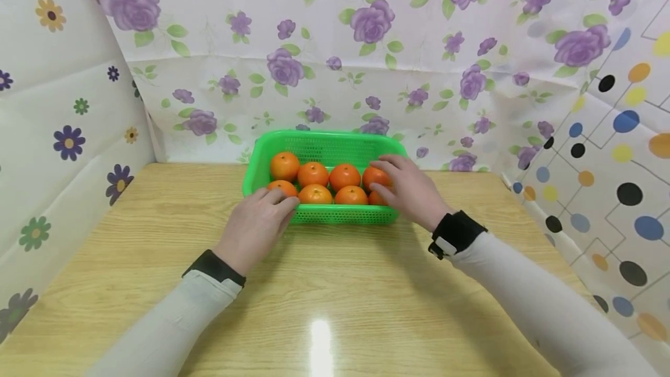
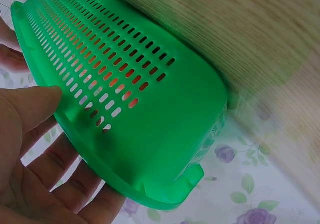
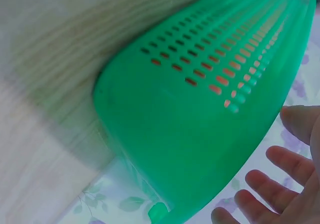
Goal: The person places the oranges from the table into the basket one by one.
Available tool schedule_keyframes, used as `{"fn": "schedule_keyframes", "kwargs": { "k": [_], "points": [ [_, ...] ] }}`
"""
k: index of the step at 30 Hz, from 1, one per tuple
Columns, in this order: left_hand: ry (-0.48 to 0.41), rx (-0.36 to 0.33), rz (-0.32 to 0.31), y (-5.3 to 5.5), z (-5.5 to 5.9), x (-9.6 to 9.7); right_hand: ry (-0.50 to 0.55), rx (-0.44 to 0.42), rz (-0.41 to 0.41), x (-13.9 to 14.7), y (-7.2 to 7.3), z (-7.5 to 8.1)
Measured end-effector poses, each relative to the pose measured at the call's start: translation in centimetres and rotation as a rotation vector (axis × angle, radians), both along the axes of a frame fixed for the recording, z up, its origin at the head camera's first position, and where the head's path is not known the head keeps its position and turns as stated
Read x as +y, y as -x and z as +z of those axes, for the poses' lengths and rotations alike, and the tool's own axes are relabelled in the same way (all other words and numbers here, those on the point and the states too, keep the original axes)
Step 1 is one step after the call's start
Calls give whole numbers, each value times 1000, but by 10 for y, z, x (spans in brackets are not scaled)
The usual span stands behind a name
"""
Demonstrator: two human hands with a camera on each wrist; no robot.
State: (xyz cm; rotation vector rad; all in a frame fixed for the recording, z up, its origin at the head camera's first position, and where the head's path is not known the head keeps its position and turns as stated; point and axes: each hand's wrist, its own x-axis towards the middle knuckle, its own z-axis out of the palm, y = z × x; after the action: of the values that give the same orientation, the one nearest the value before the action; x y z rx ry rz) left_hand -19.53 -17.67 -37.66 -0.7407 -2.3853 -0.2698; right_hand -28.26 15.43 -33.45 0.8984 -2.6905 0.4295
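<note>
A green perforated plastic basket [image 1: 340,214] stands on the table near the back, with several oranges [image 1: 345,177] in two rows inside. At its front left corner is my left hand [image 1: 255,223], fingers reaching over the rim above an orange [image 1: 281,187]. In the left wrist view the thumb [image 2: 42,101] lies at the rim, with the fingers extended behind it. My right hand [image 1: 416,191] is over the right end, fingers spread above the oranges there and partly hiding them. From the right wrist, its thumb [image 3: 299,124] shows beside the rim and its fingers apart.
The wooden table [image 1: 324,284] reaches forward from the basket. A floral cloth [image 1: 314,86] hangs right behind it. Patterned sheets hang at both sides, with flowers on the left [image 1: 68,109] and dots on the right [image 1: 602,162].
</note>
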Motion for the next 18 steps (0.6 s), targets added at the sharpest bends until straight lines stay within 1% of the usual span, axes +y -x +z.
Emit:
{"fn": "schedule_keyframes", "kwargs": {
  "k": [5, 8, 10, 14, 18],
  "points": [
    [5, -17, 3, -1, 1, 1, 11, 65, 53, 5, -18, -9],
    [6, -24, 4, 0, 1, 1, -24, 105, 85, 7, -26, -15],
    [8, -27, 6, 0, 2, 1, -47, 117, 96, 8, -31, -18],
    [10, -29, 8, 0, 2, 1, -66, 131, 92, 10, -36, -24],
    [6, -26, 4, 0, 2, 1, -84, 160, 58, 10, -41, -25]
  ]
}}
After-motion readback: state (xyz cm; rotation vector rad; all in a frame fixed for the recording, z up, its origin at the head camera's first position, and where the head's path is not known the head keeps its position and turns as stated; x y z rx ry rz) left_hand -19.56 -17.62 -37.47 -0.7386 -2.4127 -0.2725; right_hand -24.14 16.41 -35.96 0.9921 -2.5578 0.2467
